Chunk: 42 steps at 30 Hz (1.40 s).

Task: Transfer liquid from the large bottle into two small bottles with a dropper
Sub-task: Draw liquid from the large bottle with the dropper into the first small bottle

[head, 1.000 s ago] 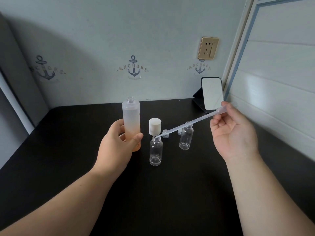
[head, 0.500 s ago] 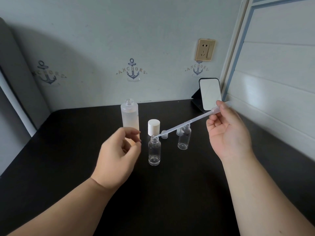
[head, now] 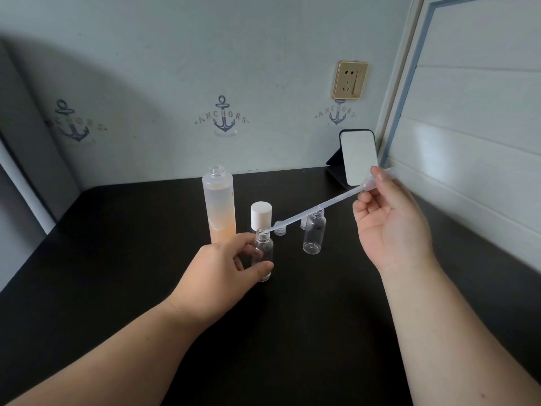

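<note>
I have my left hand (head: 225, 266) curled round the nearer small bottle (head: 263, 253), thumb in front and fingers behind, steadying it on the black table (head: 117, 259) around mid-table. My right hand (head: 389, 221) pinches the bulb end of the dropper (head: 319, 206), whose tip rests at that bottle's open mouth.

The dropper looks like thin, soft plastic: light, bendy along its long stem, so I judge it best held at the bulb, where a squeeze also releases the liquid. The small bottles look like clear, rigid plastic, light and easy to tip, hence the hold round the body.

The large bottle (head: 219, 205) is frosted, uncapped, with orange-tinted liquid low down; it stands just behind my left hand, toward the back edge.

By count: one large bottle, two small bottles, the second (head: 314, 234) standing free to the right, one dropper, one white cap (head: 261, 213), and what look like two little clear caps (head: 279, 227) behind the small bottles.
</note>
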Available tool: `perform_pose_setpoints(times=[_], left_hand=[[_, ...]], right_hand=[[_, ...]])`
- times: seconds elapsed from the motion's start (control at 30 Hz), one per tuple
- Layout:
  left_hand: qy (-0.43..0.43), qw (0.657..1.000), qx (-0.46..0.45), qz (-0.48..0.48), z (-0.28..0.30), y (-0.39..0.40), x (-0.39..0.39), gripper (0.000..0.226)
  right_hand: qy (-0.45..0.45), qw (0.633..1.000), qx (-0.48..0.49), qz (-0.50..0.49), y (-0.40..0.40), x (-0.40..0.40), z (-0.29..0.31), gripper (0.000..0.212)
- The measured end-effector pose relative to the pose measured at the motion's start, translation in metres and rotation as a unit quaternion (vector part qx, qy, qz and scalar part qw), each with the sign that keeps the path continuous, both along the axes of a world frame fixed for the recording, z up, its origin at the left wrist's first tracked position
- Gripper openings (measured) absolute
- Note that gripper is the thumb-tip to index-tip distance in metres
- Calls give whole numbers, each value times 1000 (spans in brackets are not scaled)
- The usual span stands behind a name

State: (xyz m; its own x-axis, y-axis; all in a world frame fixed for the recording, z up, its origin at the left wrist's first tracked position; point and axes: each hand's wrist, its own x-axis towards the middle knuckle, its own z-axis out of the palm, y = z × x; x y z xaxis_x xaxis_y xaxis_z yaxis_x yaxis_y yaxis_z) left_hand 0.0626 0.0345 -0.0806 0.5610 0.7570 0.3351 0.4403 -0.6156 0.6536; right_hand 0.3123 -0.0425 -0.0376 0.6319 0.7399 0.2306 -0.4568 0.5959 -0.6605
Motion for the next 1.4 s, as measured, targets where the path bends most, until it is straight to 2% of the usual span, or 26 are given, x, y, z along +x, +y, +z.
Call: perform_pose_setpoints(times=[0.17,1.2,1.4], left_hand=[[-18,1000,14,-12,1,2,-3,31],[-19,999,38,-30,3,2,-4,32],[-10,1000,18,-22,2,2,-4,29]], right_hand=[[14,1000,-3,-4,0,1,0,10],[-12,1000,-2,-13,1,7,-2,21],[29,999,-14,-12,2,5,-2,9]])
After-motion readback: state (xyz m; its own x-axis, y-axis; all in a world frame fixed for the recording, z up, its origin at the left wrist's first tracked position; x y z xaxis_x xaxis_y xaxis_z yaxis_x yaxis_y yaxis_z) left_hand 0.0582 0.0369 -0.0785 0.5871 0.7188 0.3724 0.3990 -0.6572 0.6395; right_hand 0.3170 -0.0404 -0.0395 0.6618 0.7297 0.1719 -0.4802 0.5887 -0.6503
